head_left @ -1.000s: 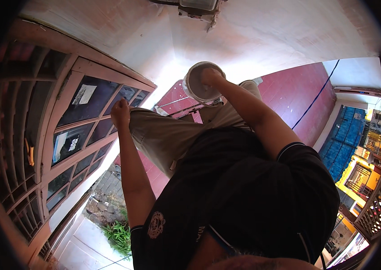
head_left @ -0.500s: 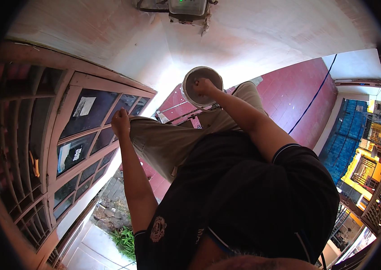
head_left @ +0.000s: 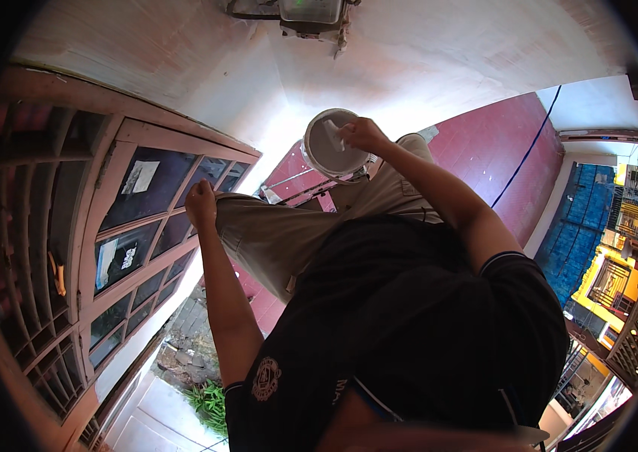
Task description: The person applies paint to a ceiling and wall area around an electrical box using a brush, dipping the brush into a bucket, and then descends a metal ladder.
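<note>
we see the right hand (head_left: pixel 364 135) with its fingers closed narrowly on a pale flat tool (head_left: pixel 334 138), which it holds over the open mouth of the bucket (head_left: pixel 309 156). the bucket sits in the far middle of the scene, just beyond the trousers (head_left: pixel 270 230) (what bears its weight, we cannot tell), and its inside looks greyish. the left hand (head_left: pixel 201 203) is raised on the left, near the knee and in front of the paned window (head_left: pixel 146 181); its fingers are curled in, and we cannot tell whether they hold anything.

at the far side we have a blotchy pale wall (head_left: pixel 409 68) with a meter box (head_left: pixel 311 10) on it. to the right lies a red tiled floor (head_left: pixel 477 154), crossed in our view by a dark cable (head_left: pixel 528 154), with a blue sheet (head_left: pixel 579 226) farther right. at the near left, we notice a green plant (head_left: pixel 207 403).
</note>
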`<action>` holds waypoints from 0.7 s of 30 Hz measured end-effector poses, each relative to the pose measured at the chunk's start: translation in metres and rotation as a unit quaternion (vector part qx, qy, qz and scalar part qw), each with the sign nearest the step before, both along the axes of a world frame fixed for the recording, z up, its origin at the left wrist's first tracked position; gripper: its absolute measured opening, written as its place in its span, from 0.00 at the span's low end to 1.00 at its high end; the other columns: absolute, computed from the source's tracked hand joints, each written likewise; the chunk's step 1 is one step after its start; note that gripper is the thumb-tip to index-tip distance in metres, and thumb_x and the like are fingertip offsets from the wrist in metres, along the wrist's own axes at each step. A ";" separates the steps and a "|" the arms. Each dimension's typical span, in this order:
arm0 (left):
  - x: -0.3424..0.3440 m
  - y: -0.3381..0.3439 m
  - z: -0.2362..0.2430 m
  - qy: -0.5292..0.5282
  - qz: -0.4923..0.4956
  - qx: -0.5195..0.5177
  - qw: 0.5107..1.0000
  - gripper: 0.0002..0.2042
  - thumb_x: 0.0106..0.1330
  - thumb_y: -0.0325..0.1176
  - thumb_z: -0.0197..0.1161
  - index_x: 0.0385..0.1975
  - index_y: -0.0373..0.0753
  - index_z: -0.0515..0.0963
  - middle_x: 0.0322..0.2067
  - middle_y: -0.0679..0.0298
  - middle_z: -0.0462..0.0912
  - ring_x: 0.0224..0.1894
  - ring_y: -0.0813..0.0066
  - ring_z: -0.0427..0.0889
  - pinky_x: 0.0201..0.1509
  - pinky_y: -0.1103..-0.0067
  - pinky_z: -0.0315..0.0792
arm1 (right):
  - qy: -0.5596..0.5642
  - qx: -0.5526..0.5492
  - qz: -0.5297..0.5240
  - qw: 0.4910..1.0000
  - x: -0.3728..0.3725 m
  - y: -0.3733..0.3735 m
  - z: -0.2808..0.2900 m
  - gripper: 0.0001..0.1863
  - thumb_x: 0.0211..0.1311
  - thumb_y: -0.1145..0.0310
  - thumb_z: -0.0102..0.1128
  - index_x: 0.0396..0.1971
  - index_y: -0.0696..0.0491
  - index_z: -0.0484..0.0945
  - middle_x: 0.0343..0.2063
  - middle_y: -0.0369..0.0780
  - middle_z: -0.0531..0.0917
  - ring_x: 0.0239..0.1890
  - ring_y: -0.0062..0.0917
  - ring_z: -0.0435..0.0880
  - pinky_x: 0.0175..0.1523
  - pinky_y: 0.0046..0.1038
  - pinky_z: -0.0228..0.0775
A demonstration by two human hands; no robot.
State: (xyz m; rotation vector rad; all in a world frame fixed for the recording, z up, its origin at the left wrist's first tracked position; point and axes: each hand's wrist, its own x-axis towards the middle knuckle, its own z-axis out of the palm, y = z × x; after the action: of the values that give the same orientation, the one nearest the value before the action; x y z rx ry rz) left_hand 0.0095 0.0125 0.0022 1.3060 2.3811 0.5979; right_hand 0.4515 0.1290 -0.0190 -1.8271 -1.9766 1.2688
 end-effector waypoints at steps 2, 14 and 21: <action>-0.006 -0.005 0.000 0.011 -0.002 0.002 1.000 0.21 0.69 0.50 0.51 0.27 0.41 0.84 0.30 0.54 0.86 0.37 0.48 0.84 0.43 0.60 0.73 | 0.085 -0.035 -0.048 0.995 0.012 -0.007 0.023 0.15 0.65 0.59 0.60 0.36 0.57 0.85 0.30 0.44 0.88 0.29 0.27 0.87 0.37 0.29 0.82; -0.002 -0.005 0.007 0.012 0.008 -0.007 1.000 0.21 0.68 0.50 0.50 0.28 0.40 0.84 0.32 0.52 0.85 0.39 0.46 0.83 0.45 0.59 0.73 | 0.432 -0.180 -0.280 0.838 0.069 -0.037 0.041 0.23 0.70 0.54 0.56 0.50 0.60 0.77 0.38 0.45 0.87 0.39 0.29 0.89 0.48 0.31 0.82; -0.014 0.010 -0.016 0.010 -0.058 0.004 0.998 0.22 0.69 0.51 0.50 0.29 0.40 0.84 0.33 0.51 0.85 0.39 0.44 0.83 0.45 0.56 0.73 | 0.535 -0.237 -0.349 0.732 0.097 -0.037 0.027 0.18 0.70 0.57 0.52 0.45 0.57 0.78 0.36 0.45 0.87 0.38 0.32 0.88 0.44 0.32 0.80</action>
State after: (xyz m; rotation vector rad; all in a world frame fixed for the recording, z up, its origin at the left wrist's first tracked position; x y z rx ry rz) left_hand -0.0045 0.0224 -0.0138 1.4487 2.3005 0.5625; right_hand 0.5483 0.0922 0.0075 -1.1829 -0.3160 1.9214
